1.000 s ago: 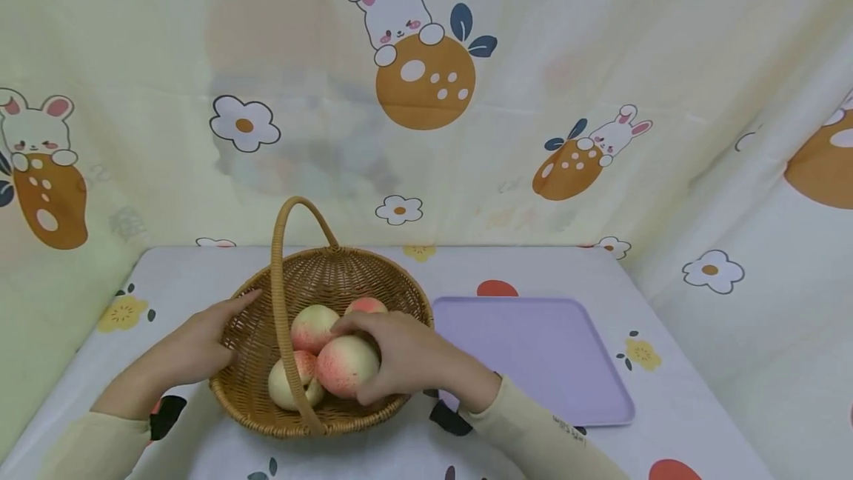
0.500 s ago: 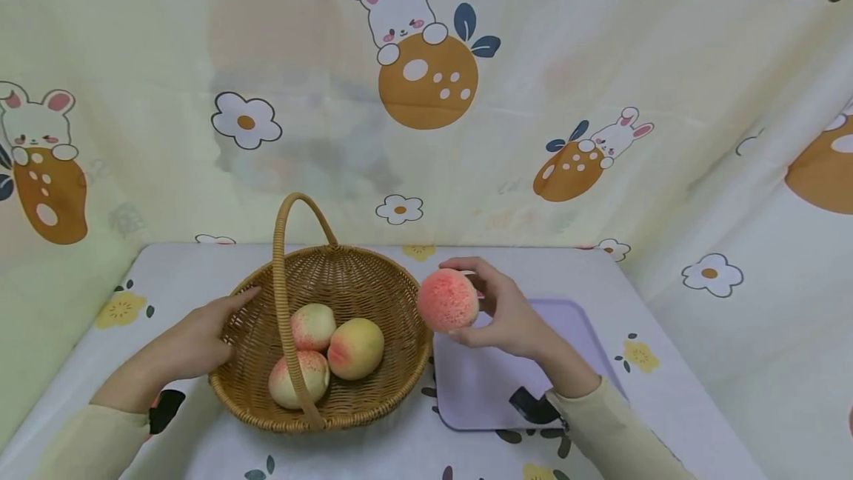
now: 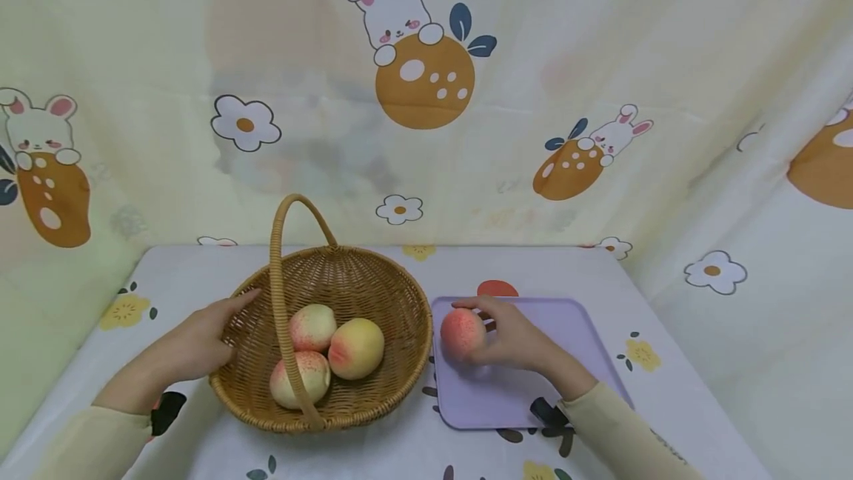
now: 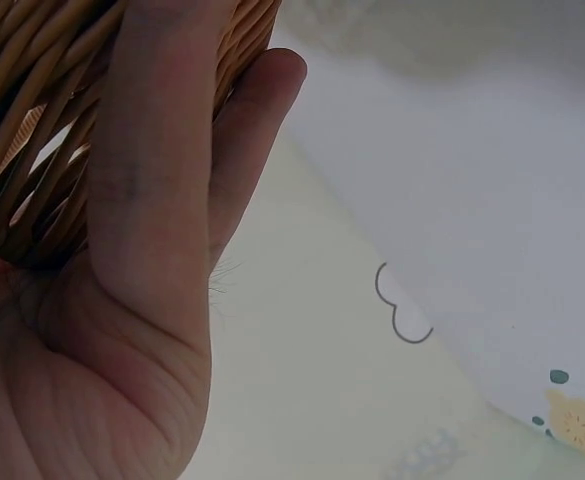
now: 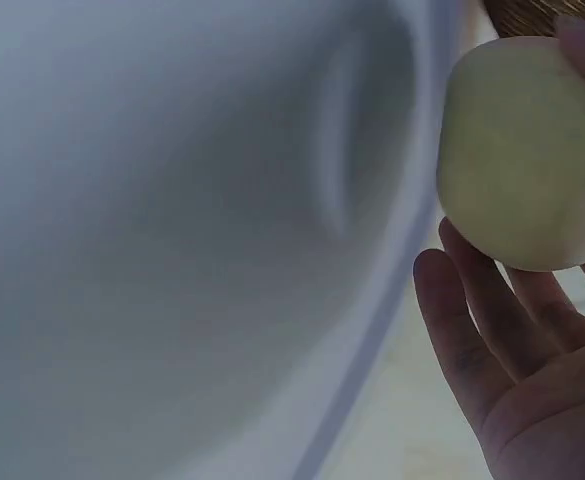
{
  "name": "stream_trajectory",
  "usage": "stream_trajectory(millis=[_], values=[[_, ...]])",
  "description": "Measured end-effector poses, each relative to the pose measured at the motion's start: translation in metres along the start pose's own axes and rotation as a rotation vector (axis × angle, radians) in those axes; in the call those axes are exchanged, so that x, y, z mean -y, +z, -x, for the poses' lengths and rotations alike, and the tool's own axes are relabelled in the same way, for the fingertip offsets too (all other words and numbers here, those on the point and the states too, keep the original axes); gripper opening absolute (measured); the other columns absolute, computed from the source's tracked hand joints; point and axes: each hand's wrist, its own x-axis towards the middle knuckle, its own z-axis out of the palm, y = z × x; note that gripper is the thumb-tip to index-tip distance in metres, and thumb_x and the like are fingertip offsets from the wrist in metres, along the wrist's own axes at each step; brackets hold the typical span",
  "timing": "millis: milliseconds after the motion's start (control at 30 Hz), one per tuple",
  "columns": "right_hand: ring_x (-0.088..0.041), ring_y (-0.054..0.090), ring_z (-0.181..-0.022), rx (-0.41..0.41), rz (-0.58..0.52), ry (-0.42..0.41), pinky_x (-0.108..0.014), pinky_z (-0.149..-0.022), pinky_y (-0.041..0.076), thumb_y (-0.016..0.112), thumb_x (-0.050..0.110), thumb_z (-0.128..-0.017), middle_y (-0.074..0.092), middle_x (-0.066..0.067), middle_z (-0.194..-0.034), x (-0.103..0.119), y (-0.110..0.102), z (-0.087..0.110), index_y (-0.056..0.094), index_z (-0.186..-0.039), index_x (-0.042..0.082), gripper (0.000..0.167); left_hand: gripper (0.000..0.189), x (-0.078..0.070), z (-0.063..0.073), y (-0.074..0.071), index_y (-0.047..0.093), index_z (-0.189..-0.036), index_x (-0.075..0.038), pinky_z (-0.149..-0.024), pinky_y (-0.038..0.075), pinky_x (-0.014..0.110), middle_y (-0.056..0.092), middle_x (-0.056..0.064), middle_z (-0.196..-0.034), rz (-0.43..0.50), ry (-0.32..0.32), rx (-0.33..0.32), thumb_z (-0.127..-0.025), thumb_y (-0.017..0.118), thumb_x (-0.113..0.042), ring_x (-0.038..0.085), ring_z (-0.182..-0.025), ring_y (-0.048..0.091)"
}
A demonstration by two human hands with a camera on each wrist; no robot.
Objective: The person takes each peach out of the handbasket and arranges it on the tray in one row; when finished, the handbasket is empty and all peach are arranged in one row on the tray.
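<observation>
My right hand holds a pink-red peach between thumb and fingers, over the left part of a lilac tray. In the right wrist view the peach's pale side faces the camera, with the fingers below it and the thumb above, close by the tray's rim. My left hand grips the left rim of a wicker basket. Fingers and basket weave show together in the left wrist view. Inside the basket lie a pale peach, a yellowish peach and a red-speckled peach.
The basket's tall arched handle rises over its left half. A patterned tablecloth covers the table, and a printed curtain hangs behind it. The tray stands close to the basket's right side.
My right hand has lifted a peach out of the basket, carried it right and lowered it over the tray. The left hand has stayed on the basket rim.
</observation>
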Motion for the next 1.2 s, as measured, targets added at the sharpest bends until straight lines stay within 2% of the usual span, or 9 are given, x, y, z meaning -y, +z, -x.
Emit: stream_trajectory(millis=[67,200,367,500,600,700,833,1000,1200], values=[[-0.02,0.061,-0.108,0.02,0.019,-0.005,-0.043,-0.091,0.053,0.091,0.02,-0.068,0.061,0.006,-0.126,-0.005,0.007,-0.001,0.06,-0.136,0.014,0.075,0.093,0.0,0.0,0.001,0.03,-0.153,0.01,-0.094,0.048,0.06,0.041,0.04,-0.145,0.005,0.0,0.001,-0.067,0.063,0.015,0.056,-0.131,0.042],[-0.017,0.061,-0.108,0.028,0.021,0.037,-0.039,-0.088,0.053,0.095,0.029,-0.065,0.062,0.008,-0.123,-0.005,0.014,-0.002,0.058,-0.132,0.016,0.078,0.092,0.001,0.0,0.001,0.03,-0.153,0.009,-0.094,0.048,0.062,0.04,0.04,-0.145,-0.004,-0.006,-0.002,-0.067,0.063,0.014,0.057,-0.131,0.042],[-0.015,0.063,-0.109,0.038,-0.001,0.075,-0.034,-0.086,0.055,0.095,0.028,-0.066,0.062,0.006,-0.124,-0.004,0.016,-0.002,0.055,-0.133,0.018,0.078,0.091,0.001,0.0,-0.001,0.031,-0.154,0.009,-0.093,0.049,0.062,0.04,0.04,-0.146,-0.008,-0.015,0.002,-0.069,0.062,0.014,0.057,-0.131,0.042],[-0.02,0.06,-0.115,0.048,0.029,0.064,-0.041,-0.091,0.054,0.094,0.033,-0.067,0.06,0.001,-0.133,0.001,0.012,-0.001,0.052,-0.141,0.014,0.087,0.09,0.0,-0.001,-0.001,0.03,-0.154,0.009,-0.092,0.05,0.061,0.04,0.039,-0.146,-0.002,-0.011,0.005,-0.069,0.061,0.015,0.056,-0.13,0.042],[-0.026,0.056,-0.125,0.023,0.034,0.035,-0.049,-0.099,0.049,0.093,0.036,-0.069,0.054,-0.003,-0.143,0.015,0.001,-0.002,0.047,-0.148,0.014,0.094,0.09,0.0,-0.001,0.0,0.03,-0.154,0.009,-0.092,0.049,0.061,0.04,0.039,-0.146,0.0,-0.017,0.013,-0.069,0.06,0.015,0.056,-0.131,0.042],[-0.029,0.054,-0.13,-0.036,0.0,-0.03,-0.053,-0.104,0.045,0.092,0.032,-0.072,0.05,-0.002,-0.148,0.036,-0.011,-0.008,0.045,-0.15,0.017,0.092,0.089,0.001,-0.002,0.0,0.03,-0.154,0.009,-0.092,0.049,0.062,0.039,0.04,-0.146,0.003,-0.027,0.02,-0.07,0.06,0.015,0.057,-0.131,0.041],[-0.025,0.051,-0.133,-0.085,-0.024,-0.132,-0.049,-0.104,0.046,0.092,0.031,-0.073,0.048,0.004,-0.149,0.068,-0.019,-0.023,0.045,-0.15,0.022,0.091,0.089,0.001,-0.002,-0.001,0.029,-0.154,0.01,-0.09,0.051,0.06,0.038,0.041,-0.146,0.003,-0.034,0.019,-0.07,0.059,0.016,0.057,-0.13,0.041],[-0.019,0.048,-0.134,-0.058,-0.037,-0.185,-0.041,-0.104,0.046,0.091,0.037,-0.073,0.046,0.009,-0.149,0.098,-0.004,-0.04,0.044,-0.15,0.027,0.091,0.09,0.002,-0.002,0.0,0.03,-0.154,0.01,-0.091,0.051,0.06,0.039,0.041,-0.145,-0.006,-0.031,0.015,-0.069,0.06,0.016,0.057,-0.13,0.042],[-0.016,0.044,-0.137,0.038,0.022,-0.213,-0.044,-0.11,0.039,0.09,0.039,-0.075,0.045,0.008,-0.15,0.116,0.03,-0.055,0.044,-0.151,0.021,0.091,0.089,0.001,-0.003,-0.001,0.031,-0.154,0.009,-0.093,0.048,0.063,0.04,0.04,-0.145,-0.006,-0.032,0.015,-0.07,0.06,0.016,0.057,-0.131,0.041]])
